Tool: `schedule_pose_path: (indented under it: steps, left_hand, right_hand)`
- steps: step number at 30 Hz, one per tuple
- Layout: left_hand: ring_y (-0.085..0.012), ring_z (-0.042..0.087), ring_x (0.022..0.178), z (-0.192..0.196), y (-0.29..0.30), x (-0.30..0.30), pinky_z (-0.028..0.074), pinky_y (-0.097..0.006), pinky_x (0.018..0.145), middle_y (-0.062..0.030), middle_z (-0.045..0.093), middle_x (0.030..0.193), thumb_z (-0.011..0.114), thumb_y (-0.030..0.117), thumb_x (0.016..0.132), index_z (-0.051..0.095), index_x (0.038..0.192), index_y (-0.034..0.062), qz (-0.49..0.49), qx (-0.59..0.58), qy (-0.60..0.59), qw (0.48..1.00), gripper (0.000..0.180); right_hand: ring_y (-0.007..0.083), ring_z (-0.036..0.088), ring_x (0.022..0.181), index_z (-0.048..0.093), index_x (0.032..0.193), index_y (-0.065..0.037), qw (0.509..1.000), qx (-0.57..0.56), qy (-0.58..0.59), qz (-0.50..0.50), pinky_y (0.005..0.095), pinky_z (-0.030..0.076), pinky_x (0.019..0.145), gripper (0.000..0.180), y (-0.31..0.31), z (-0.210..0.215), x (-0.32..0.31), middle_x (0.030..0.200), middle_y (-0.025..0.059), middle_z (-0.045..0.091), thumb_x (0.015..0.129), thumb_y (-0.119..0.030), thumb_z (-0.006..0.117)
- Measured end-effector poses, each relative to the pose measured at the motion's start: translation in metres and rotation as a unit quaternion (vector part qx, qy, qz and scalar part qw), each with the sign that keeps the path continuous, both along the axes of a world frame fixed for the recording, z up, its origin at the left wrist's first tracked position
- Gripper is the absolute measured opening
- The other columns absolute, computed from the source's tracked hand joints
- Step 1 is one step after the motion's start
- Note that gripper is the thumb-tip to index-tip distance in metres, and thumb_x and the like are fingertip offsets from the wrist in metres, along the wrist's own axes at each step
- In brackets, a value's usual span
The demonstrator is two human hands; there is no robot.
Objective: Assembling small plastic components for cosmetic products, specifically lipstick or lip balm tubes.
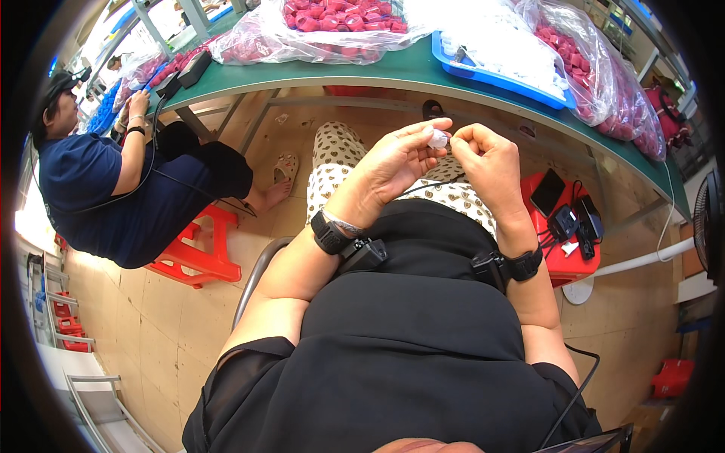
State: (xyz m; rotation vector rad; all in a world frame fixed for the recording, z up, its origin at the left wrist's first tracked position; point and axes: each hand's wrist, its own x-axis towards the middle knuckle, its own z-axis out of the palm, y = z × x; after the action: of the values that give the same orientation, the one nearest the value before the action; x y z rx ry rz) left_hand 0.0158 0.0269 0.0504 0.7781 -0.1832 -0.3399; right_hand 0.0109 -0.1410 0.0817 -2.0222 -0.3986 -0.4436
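Above my lap, my left hand pinches a small whitish cap-like piece between thumb and fingers. Its exact kind is too small to make out. My right hand is close beside it, thumb and forefinger pressed together at the piece's right side. Whatever those right fingertips hold, if anything, is hidden. Both hands are raised just short of the green table. On that table stands a blue tray heaped with white pieces. Clear plastic bags there hold many red cap-like pieces.
A red stool at my right carries a phone, a black device and cables. To the left, a co-worker sits on another red stool, hands at the table. A fan stands far right.
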Motion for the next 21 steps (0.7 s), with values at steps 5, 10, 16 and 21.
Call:
schedule_pose_path:
  steps: [5, 10, 16, 21]
  left_hand:
    - [-0.0110, 0.058, 0.084, -0.003, 0.000, 0.001, 0.046, -0.023, 0.073, -0.0033, 0.063, 0.092, 0.060, 0.016, 0.091, 0.058, 0.120, 0.0010, 0.001, 0.001, 0.002, 1.000, 0.033]
    - [-0.0110, 0.058, 0.087, -0.008, 0.000, 0.003, 0.046, -0.024, 0.074, -0.0043, 0.063, 0.097, 0.059, 0.016, 0.092, 0.056, 0.123, 0.0006, -0.005, 0.001, -0.004, 1.000, 0.034]
    - [-0.0109, 0.058, 0.083, -0.011, 0.000, 0.004, 0.047, -0.023, 0.072, -0.0046, 0.063, 0.093, 0.062, 0.016, 0.091, 0.058, 0.119, -0.0007, 0.006, -0.010, 0.014, 1.000, 0.033]
    - [-0.0113, 0.058, 0.083, -0.010, 0.000, 0.004, 0.047, -0.024, 0.073, -0.0048, 0.063, 0.093, 0.061, 0.015, 0.091, 0.058, 0.119, -0.0002, 0.006, -0.015, 0.024, 1.000, 0.032]
  right_hand:
    - [0.0107, 0.050, 0.045, 0.068, 0.076, -0.006, 0.999, -0.014, -0.025, -0.014, 0.0269, 0.042, 0.049, 0.009, 0.001, -0.003, 0.001, 0.049, 0.0024, 0.053, 0.077, -0.015, 0.066]
    - [0.0141, 0.050, 0.044, 0.068, 0.076, -0.008, 0.999, -0.021, -0.045, -0.008, 0.0284, 0.042, 0.048, 0.008, 0.003, -0.004, 0.000, 0.049, 0.0035, 0.053, 0.077, -0.016, 0.067]
    - [0.0174, 0.050, 0.044, 0.068, 0.077, -0.009, 0.995, -0.056, -0.078, -0.009, 0.0305, 0.040, 0.047, 0.009, 0.005, -0.004, -0.003, 0.051, 0.0050, 0.053, 0.078, -0.018, 0.069]
    - [0.0192, 0.053, 0.046, 0.069, 0.077, -0.009, 0.992, -0.085, -0.087, -0.021, 0.0315, 0.041, 0.048, 0.012, 0.005, -0.001, -0.006, 0.053, 0.0061, 0.055, 0.079, -0.021, 0.070]
